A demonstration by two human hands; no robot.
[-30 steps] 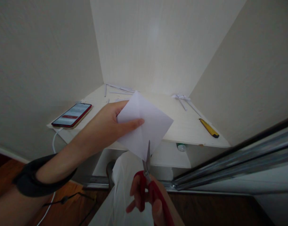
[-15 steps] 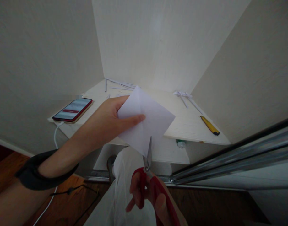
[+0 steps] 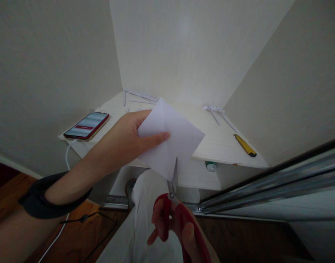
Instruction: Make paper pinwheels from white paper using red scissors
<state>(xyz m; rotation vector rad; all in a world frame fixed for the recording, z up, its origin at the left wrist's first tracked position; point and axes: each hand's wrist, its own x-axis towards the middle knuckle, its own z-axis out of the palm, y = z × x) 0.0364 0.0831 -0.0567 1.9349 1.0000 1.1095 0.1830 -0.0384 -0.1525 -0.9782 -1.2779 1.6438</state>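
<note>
Pinched in the left hand [image 3: 127, 133], the white paper [image 3: 182, 135] hangs over the white desk's [image 3: 211, 148] front edge. The right hand [image 3: 175, 224] grips red scissors [image 3: 171, 195], blades parted at the paper's near corner. Left of the paper lies a phone [image 3: 87, 126]; right, a yellow cutter [image 3: 244, 146]; beyond, a pale wall [image 3: 189, 54].

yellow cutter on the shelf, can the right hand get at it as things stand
Probably not: the right hand is taken up by the red scissors, though the way to the yellow cutter looks free.
</note>
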